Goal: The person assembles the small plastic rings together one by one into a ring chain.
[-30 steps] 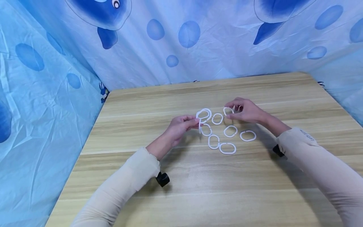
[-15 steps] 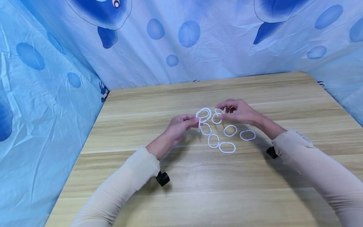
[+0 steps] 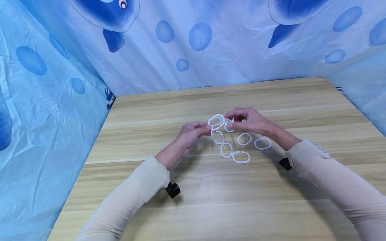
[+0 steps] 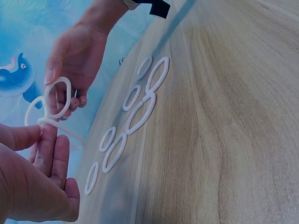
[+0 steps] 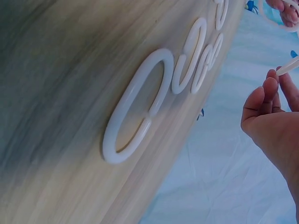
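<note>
- The person's left hand (image 3: 194,135) pinches a small cluster of glossy white oval plastic-looking rings (image 3: 217,115) between thumb and forefinger; its grip is closed down on one band, with the other fingers loosely bent below, as the left wrist view shows.
- The clustered rings overlap one another, so their exact number and whether they are linked cannot be told.
- The person's right hand (image 3: 248,121) faces the left one, its grip pinched on a single white oval ring (image 5: 289,66) between thumb and forefinger, the remaining fingers curled.
- In the head view, this single ring is partly hidden by the fingers and sits just beside the cluster; whether the two touch is unclear.
- The two hands are close together above the far half of a pale wood-grain bench (image 3: 211,207).
- On the bench, more white rings lie flat, near and partly below the hands; the left wrist view shows seven of them.
- The nearest ring to the person (image 3: 241,162) lies with its end against or just beside another ring (image 3: 221,150).
- The rightmost ring (image 3: 261,149) lies apart, below the right wrist; seen close in the right wrist view, a similar ring has a narrow break in one long side.
- Both arms wear beige sleeves (image 3: 120,197), with a small black device (image 3: 173,190) under the left wrist.
- Behind the bench hangs a blue curtain (image 3: 135,67) printed with sea animals and bubbles.
</note>
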Available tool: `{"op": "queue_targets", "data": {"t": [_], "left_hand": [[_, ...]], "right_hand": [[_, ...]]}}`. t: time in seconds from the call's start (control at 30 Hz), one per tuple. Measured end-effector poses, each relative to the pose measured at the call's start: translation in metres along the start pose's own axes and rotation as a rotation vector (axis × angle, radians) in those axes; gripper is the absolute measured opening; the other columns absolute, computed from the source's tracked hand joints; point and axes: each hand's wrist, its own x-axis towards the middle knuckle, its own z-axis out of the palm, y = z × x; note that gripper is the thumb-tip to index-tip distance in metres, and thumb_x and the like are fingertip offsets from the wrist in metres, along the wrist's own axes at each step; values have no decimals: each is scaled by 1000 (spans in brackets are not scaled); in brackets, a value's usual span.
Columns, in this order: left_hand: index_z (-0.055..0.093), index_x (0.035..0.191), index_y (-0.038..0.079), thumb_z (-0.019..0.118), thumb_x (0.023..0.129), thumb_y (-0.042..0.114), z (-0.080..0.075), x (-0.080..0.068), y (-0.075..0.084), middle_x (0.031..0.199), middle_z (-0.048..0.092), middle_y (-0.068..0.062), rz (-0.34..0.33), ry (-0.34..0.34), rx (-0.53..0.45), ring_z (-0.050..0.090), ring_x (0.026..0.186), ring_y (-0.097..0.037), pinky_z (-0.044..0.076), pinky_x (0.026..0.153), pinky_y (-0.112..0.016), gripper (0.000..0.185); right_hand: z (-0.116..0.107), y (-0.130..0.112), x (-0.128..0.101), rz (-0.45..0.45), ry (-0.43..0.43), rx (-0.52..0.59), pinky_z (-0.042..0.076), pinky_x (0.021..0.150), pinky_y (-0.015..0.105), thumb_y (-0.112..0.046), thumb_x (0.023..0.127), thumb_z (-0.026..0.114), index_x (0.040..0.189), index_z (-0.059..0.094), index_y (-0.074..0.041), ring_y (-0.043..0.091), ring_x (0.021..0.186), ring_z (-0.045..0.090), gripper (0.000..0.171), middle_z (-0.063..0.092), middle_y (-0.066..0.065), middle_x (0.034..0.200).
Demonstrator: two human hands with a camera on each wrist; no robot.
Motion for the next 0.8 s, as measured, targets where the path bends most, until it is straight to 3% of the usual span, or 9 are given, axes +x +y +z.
{"op": "queue_targets", "data": {"t": [0.17, 0.4, 0.8], "left_hand": [[65, 106, 1, 66, 92, 15, 0, 0, 0, 108, 68, -21, -2, 10, 5, 68, 94, -19, 40, 102, -35, 20], [66, 108, 1, 67, 92, 16, 0, 1, -1, 91, 73, -9, 1, 42, 18, 68, 94, -18, 37, 104, -40, 23], [66, 106, 0, 68, 91, 16, -1, 1, -3, 108, 67, -23, 2, 48, 31, 66, 99, -23, 39, 102, -36, 22]], "right_hand": [[4, -2, 1, -4, -17, 23, 43, 72, 25, -22, 84, 74, 117, 67, -9, 20, 83, 52, 36, 64, 6, 96], [12, -4, 3, -17, -39, 24, 42, 71, 24, -21, 84, 74, 114, 69, -9, 19, 82, 52, 32, 62, 6, 92], [20, -6, 4, -1, -27, 63, 40, 68, 24, -19, 86, 72, 114, 69, -11, 20, 82, 51, 29, 61, 7, 93]]}}
